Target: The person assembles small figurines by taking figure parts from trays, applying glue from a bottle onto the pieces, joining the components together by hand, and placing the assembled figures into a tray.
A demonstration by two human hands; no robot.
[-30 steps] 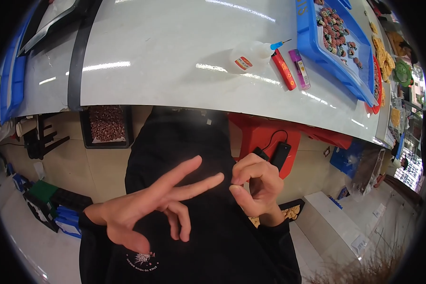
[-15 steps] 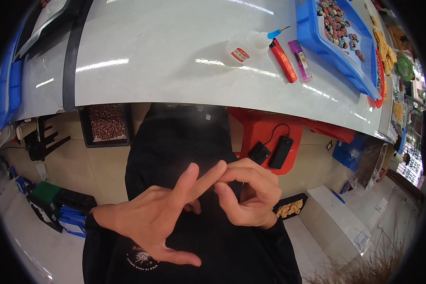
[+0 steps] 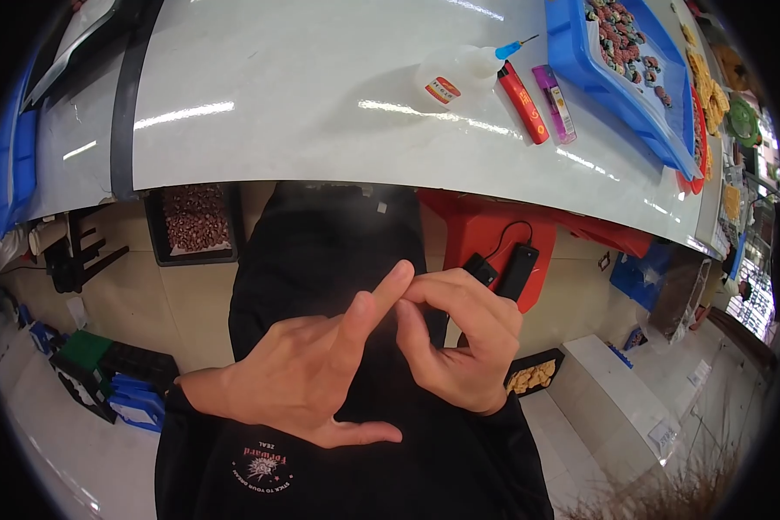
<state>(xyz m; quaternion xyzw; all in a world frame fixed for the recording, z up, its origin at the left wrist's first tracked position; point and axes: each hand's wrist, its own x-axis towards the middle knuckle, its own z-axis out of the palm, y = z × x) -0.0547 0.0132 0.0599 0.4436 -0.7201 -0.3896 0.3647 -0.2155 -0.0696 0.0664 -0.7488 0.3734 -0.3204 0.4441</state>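
Above my dark-clothed lap, my left hand (image 3: 295,373) is open, its thumb and fingers spread. One of its fingers stretches up and right toward my right hand (image 3: 464,347). That hand is closed in a pinch, thumb and index finger meeting against the side of the outstretched left finger. Anything between the pinching tips is too small or hidden to make out. Beyond both hands, on the white table (image 3: 260,78), lies a translucent squeeze bottle (image 3: 459,78) with a blue needle tip. Beside it are a red lighter (image 3: 523,104) and a purple lighter (image 3: 555,104).
A blue tray (image 3: 572,52) of small pink-and-green pieces stands at the table's far right. Below the table edge are a black tray of reddish beads (image 3: 195,221), a red stool (image 3: 468,230) with a black adapter (image 3: 517,270), and crates (image 3: 134,364) at left.
Both hands have shifted slightly up. The left hand has turned a little, its thumb now pointing more to the right. The right thumb has moved up against the left finger.
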